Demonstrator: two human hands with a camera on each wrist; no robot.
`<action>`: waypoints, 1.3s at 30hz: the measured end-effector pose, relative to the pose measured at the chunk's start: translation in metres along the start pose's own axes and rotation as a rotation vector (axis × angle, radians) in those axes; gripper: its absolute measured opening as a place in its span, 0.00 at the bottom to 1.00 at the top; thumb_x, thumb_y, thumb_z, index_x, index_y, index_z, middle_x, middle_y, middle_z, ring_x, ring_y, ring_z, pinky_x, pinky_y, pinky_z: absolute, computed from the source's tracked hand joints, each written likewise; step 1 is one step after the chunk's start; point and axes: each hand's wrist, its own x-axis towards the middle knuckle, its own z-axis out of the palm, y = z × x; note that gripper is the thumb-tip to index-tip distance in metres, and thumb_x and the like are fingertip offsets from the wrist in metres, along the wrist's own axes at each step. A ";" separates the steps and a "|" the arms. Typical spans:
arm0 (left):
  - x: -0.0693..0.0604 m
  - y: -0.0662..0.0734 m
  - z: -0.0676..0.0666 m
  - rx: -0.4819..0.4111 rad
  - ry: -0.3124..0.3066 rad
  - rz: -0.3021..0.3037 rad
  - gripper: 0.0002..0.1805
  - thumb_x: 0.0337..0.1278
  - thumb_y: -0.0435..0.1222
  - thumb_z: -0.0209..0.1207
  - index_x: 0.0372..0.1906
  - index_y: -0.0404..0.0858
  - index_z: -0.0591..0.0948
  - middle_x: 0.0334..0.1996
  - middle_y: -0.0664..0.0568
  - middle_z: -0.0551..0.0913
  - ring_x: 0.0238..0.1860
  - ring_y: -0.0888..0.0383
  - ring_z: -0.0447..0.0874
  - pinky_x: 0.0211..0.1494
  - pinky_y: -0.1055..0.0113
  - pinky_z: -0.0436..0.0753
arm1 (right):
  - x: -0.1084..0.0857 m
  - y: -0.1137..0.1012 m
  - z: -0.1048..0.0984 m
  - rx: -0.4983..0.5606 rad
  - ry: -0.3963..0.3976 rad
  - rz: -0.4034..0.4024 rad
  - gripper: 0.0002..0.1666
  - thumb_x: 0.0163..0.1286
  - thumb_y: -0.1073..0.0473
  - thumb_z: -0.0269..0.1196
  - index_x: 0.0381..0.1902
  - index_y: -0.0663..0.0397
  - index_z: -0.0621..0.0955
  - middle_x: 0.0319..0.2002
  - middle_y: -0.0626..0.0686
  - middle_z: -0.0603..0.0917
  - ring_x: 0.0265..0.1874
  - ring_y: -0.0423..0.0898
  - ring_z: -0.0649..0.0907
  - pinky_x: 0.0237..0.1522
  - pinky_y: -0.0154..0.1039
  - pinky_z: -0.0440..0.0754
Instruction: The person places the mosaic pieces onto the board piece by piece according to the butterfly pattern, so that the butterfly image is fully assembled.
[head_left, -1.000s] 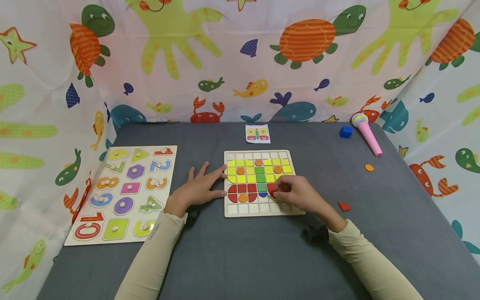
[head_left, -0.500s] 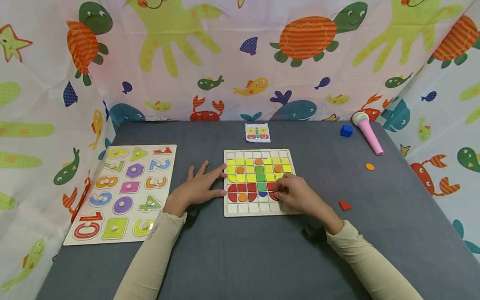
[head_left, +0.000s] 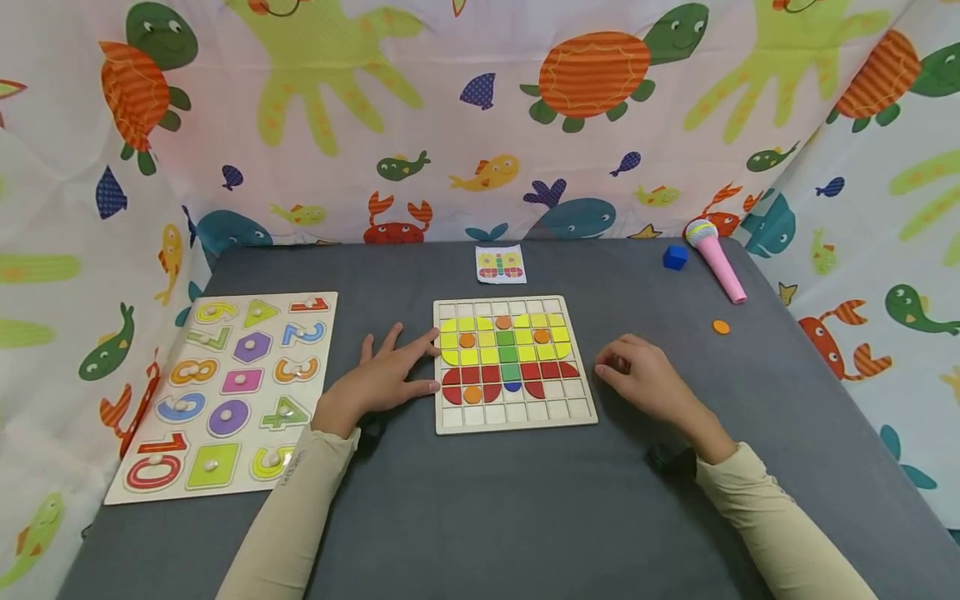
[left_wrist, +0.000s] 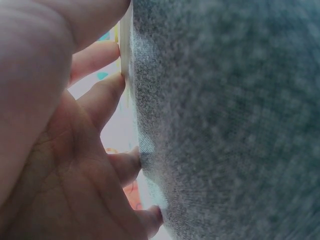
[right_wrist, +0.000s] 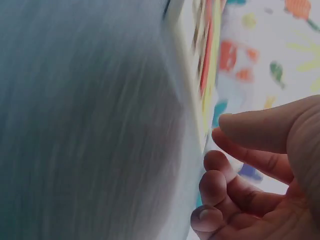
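Observation:
A wooden grid board [head_left: 558,410] lies mid-table, bearing a butterfly pattern of yellow, red, green, orange and blue pieces. My left hand [head_left: 382,379] has its fingers spread; fingertips and thumb touch the board's left edge. In the left wrist view, the fingers [left_wrist: 102,100] meet that edge. Right of the board, my right hand [head_left: 648,379] hovers with loosely curled fingers. Nothing shows between its thumb and index finger in the right wrist view [right_wrist: 220,125]. A rounded red piece [head_left: 534,389] sits in the lower right wing. The loose red piece seen earlier is hidden by the right hand.
A number-and-shape puzzle board [head_left: 225,392] lies at left. Behind the grid board is a butterfly pattern card [head_left: 501,265]. At right are a blue cube [head_left: 675,257], a pink toy microphone [head_left: 717,262] and an orange disc [head_left: 721,327]. A printed curtain [head_left: 315,192] borders the table.
My right hand has let go of the rounded red piece on the board and moved right, off the board. The left hand stays at the board's edge. The head view has shifted slightly.

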 end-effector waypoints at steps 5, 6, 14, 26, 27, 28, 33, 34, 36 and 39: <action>0.000 -0.001 -0.003 -0.003 0.000 0.007 0.48 0.73 0.49 0.68 0.88 0.44 0.57 0.75 0.52 0.75 0.85 0.33 0.32 0.77 0.29 0.25 | -0.002 0.041 -0.030 -0.056 0.063 0.097 0.07 0.73 0.66 0.70 0.46 0.65 0.88 0.44 0.62 0.83 0.39 0.56 0.81 0.41 0.52 0.79; 0.000 -0.001 -0.003 -0.004 0.001 0.005 0.48 0.73 0.49 0.68 0.87 0.44 0.57 0.75 0.52 0.75 0.85 0.33 0.32 0.77 0.29 0.25 | -0.002 0.051 -0.036 -0.064 0.069 0.123 0.09 0.74 0.66 0.69 0.48 0.67 0.87 0.45 0.64 0.83 0.41 0.58 0.81 0.42 0.54 0.79; 0.000 0.000 -0.001 -0.004 0.003 0.009 0.47 0.73 0.49 0.67 0.88 0.44 0.57 0.75 0.53 0.75 0.85 0.33 0.33 0.78 0.29 0.25 | -0.007 0.125 -0.078 -0.095 0.050 0.341 0.26 0.79 0.63 0.61 0.65 0.78 0.74 0.55 0.78 0.69 0.55 0.72 0.68 0.46 0.63 0.72; 0.001 0.002 0.000 -0.002 0.009 0.011 0.47 0.73 0.49 0.68 0.88 0.45 0.57 0.75 0.53 0.75 0.85 0.34 0.33 0.78 0.29 0.26 | -0.011 0.150 -0.096 -0.153 0.013 0.416 0.18 0.72 0.67 0.65 0.48 0.83 0.78 0.37 0.71 0.81 0.39 0.65 0.77 0.35 0.51 0.76; 0.001 0.002 0.000 -0.001 0.009 0.010 0.47 0.73 0.49 0.68 0.87 0.45 0.57 0.75 0.53 0.75 0.85 0.34 0.33 0.78 0.29 0.26 | -0.012 0.149 -0.096 -0.143 0.004 0.431 0.18 0.73 0.65 0.66 0.48 0.81 0.77 0.36 0.69 0.81 0.37 0.63 0.77 0.34 0.49 0.76; 0.001 0.002 0.000 -0.002 0.008 0.010 0.47 0.73 0.49 0.68 0.87 0.45 0.57 0.75 0.53 0.75 0.85 0.34 0.33 0.78 0.29 0.26 | -0.012 0.148 -0.096 -0.136 -0.004 0.445 0.19 0.74 0.63 0.67 0.47 0.79 0.77 0.35 0.66 0.81 0.35 0.61 0.78 0.32 0.46 0.76; -0.001 0.001 -0.002 0.002 0.006 0.000 0.47 0.73 0.49 0.68 0.87 0.45 0.57 0.76 0.53 0.75 0.85 0.34 0.33 0.78 0.29 0.26 | -0.013 0.136 -0.094 -0.077 -0.031 0.462 0.20 0.76 0.55 0.70 0.45 0.70 0.79 0.33 0.58 0.81 0.33 0.54 0.77 0.30 0.42 0.74; -0.001 0.001 -0.002 0.002 0.008 0.000 0.47 0.73 0.49 0.68 0.87 0.45 0.57 0.75 0.53 0.75 0.85 0.34 0.33 0.78 0.29 0.26 | -0.012 0.132 -0.092 -0.070 -0.027 0.449 0.20 0.75 0.55 0.71 0.45 0.69 0.80 0.33 0.57 0.82 0.32 0.53 0.77 0.30 0.42 0.73; 0.000 0.000 -0.002 0.005 0.012 0.002 0.47 0.73 0.49 0.67 0.87 0.45 0.57 0.75 0.53 0.75 0.85 0.34 0.34 0.78 0.29 0.26 | -0.010 0.123 -0.089 -0.049 -0.027 0.427 0.19 0.76 0.54 0.71 0.44 0.68 0.81 0.33 0.55 0.82 0.32 0.52 0.77 0.29 0.41 0.73; -0.001 0.000 -0.003 0.004 0.011 0.003 0.47 0.74 0.49 0.67 0.88 0.45 0.57 0.75 0.53 0.75 0.85 0.34 0.33 0.78 0.29 0.26 | -0.007 0.106 -0.080 -0.017 -0.029 0.383 0.16 0.77 0.55 0.70 0.45 0.66 0.83 0.34 0.55 0.84 0.32 0.51 0.78 0.29 0.39 0.75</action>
